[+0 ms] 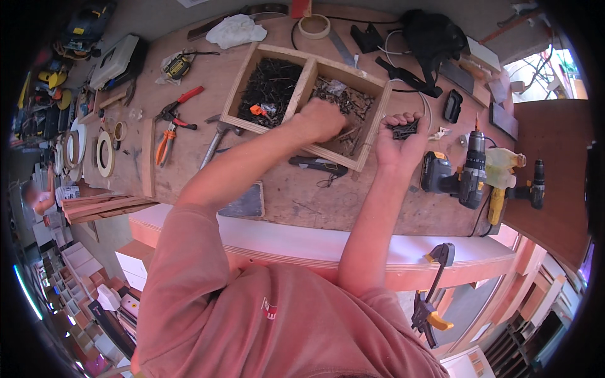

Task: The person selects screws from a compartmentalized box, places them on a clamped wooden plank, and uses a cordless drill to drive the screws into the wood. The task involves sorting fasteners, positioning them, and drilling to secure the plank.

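A wooden box (253, 49) with two compartments lies on the workbench before me. Dark screws (271, 80) fill its left compartment, along with an orange piece (258, 110). Mixed, lighter screws and bits (358, 104) lie loosely in the right one. My left hand (322, 121) reaches over the divider into the right compartment; its fingers are curled downward, and what they pinch is hidden. Just right of the box, my right hand (401, 142) is turned palm up, fingers curled around a small heap of black screws (403, 130).
Right of my hands stands a cordless drill (471, 173), with a clamp (435, 293) on the bench's front edge. Leftward lie a hammer (217, 142), orange-handled pliers (166, 145) and red-handled pliers (179, 107). A black-handled cutter (318, 165) sits before the box; a tape roll (314, 26) lies behind.
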A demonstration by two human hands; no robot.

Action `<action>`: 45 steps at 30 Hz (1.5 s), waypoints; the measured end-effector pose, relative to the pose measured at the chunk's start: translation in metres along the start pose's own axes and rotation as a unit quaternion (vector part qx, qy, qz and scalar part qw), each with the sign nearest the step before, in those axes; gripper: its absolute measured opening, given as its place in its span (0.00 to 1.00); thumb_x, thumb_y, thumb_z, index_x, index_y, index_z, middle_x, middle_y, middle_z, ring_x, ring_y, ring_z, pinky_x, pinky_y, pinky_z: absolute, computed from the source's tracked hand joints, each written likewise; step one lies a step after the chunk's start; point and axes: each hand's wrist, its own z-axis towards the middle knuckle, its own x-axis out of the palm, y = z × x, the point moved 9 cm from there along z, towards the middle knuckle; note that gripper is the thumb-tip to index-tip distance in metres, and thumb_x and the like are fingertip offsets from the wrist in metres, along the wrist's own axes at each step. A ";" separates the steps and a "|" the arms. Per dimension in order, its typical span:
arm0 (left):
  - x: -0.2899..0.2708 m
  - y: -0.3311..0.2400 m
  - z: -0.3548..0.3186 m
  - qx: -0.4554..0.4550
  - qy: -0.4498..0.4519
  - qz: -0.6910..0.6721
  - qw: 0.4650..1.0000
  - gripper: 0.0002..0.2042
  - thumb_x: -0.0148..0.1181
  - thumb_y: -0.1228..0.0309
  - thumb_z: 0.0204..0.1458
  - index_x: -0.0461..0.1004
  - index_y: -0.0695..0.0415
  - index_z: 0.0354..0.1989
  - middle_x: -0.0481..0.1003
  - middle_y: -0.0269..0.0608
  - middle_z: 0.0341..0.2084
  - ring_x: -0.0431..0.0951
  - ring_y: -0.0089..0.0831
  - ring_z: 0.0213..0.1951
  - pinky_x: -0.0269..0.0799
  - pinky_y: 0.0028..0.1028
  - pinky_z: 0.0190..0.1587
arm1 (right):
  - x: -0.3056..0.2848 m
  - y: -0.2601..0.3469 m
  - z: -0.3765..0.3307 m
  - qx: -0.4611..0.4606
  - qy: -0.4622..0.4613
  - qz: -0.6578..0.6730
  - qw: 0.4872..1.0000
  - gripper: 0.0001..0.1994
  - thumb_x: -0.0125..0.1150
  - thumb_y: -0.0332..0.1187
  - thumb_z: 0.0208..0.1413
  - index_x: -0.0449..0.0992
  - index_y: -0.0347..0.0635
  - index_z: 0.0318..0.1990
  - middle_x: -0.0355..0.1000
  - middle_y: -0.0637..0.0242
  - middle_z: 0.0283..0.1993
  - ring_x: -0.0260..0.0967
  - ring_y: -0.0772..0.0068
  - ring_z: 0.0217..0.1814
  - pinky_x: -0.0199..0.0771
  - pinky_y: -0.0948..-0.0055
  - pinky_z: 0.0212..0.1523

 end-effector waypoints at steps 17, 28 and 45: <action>-0.020 0.015 0.002 -0.021 -0.030 -0.020 0.999 0.26 0.54 0.76 0.54 0.74 0.40 0.62 0.78 0.49 0.48 0.80 0.50 0.51 0.78 0.45 0.51 | 0.000 0.003 0.002 -0.001 0.016 0.009 1.000 0.07 0.50 0.37 0.70 0.66 0.47 0.40 0.62 0.72 0.32 0.59 0.76 0.31 0.65 0.74 0.34; -0.005 0.016 -0.013 -0.020 0.120 0.024 0.992 0.18 0.57 0.76 0.50 0.82 0.51 0.50 0.82 0.48 0.42 0.82 0.48 0.47 0.78 0.44 0.49 | 0.000 0.000 0.000 0.009 0.000 0.018 1.000 0.08 0.48 0.38 0.72 0.67 0.46 0.40 0.62 0.72 0.32 0.59 0.76 0.31 0.65 0.74 0.34; -0.037 0.022 -0.008 -0.010 0.004 -0.012 1.000 0.19 0.57 0.76 0.51 0.83 0.47 0.51 0.81 0.46 0.46 0.81 0.46 0.51 0.76 0.41 0.54 | -0.001 0.004 0.000 0.021 0.028 0.028 0.999 0.06 0.50 0.34 0.70 0.67 0.44 0.39 0.62 0.70 0.32 0.60 0.75 0.32 0.66 0.72 0.35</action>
